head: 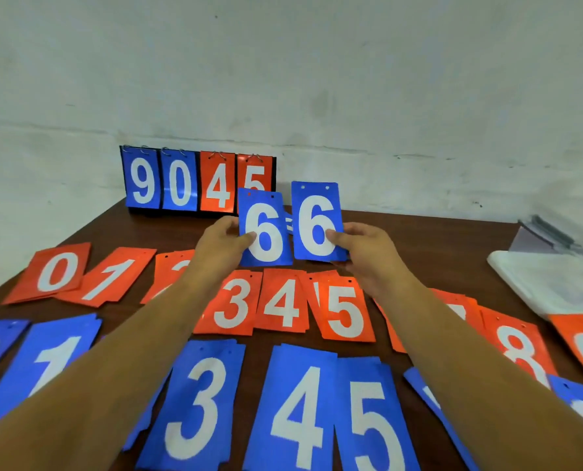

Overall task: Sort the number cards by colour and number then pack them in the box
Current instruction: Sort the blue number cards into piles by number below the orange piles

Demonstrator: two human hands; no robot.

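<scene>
Two bare arms reach forward over a brown surface point(419, 232). The left hand point(220, 241) holds a blue card point(266, 229) showing a white 6, grip clamped on its left edge. The right hand point(364, 248) holds a second blue 6 card point(317, 222), grip clamped on its lower right edge. Both cards are upright, side by side, raised above the surface. Below them lies a row of orange cards point(283, 304), and nearer still a row of blue cards point(300, 413), in number order. A flip scoreboard point(181, 181) reading 9, 0, 4, 5 stands against the wall.
</scene>
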